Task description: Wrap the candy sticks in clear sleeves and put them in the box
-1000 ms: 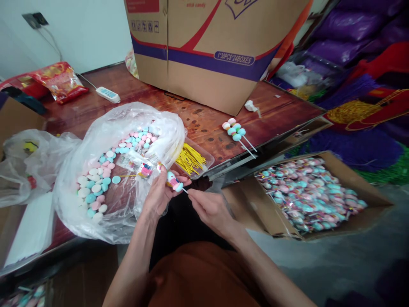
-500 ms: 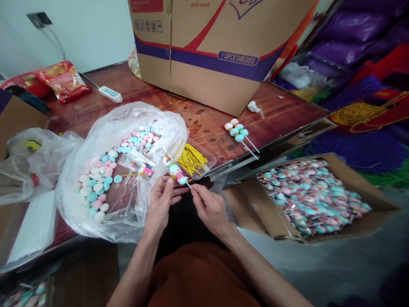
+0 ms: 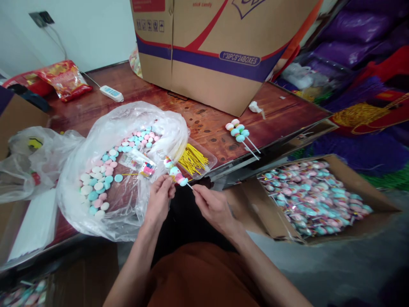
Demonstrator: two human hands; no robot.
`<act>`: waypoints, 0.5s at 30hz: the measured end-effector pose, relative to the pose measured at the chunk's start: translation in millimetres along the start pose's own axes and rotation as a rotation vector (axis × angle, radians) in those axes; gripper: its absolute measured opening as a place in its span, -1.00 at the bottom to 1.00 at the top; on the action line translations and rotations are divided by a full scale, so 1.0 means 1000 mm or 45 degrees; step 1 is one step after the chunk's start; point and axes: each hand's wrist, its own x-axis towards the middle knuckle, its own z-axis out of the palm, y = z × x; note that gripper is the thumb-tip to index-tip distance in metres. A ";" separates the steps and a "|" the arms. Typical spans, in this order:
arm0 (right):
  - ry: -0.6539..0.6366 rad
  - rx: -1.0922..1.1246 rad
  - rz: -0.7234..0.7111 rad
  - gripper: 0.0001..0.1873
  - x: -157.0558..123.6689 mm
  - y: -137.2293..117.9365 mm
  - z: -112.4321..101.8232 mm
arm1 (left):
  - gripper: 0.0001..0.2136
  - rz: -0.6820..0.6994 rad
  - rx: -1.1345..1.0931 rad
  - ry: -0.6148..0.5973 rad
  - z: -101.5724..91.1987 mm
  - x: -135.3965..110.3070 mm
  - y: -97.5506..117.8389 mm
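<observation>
A marshmallow lollipop (image 3: 177,174), with pink, white and blue pieces and a colourful print, tilts up to the left in front of me. My right hand (image 3: 212,207) pinches its white stick below the candy. Against the candy's left side, my left hand (image 3: 162,194) is closed with thumb and fingertips together; what lies between them is too small to make out. Left of my hands, a clear plastic bag (image 3: 68,200) lies spread open around loose pink, white and blue candies (image 3: 97,179). Small printed wrappers (image 3: 137,163) and yellow twist ties (image 3: 193,158) are close by.
Two lollipops (image 3: 238,131) lie at the table's right edge. A large carton (image 3: 204,81) stands at the back. Below right, an open cardboard box (image 3: 277,221) holds many wrapped lollipops. White sticks or strips (image 3: 33,226) lie at the left, and a power strip (image 3: 111,93) sits behind.
My left fingers have closed from a loose, spread pose into a pinch beside the candy. My right hand keeps its hold on the stick. The view has shifted slightly.
</observation>
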 end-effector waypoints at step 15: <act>0.173 -0.124 -0.115 -0.83 0.003 -0.014 0.009 | -0.69 0.012 0.025 -0.083 -0.001 -0.014 -0.005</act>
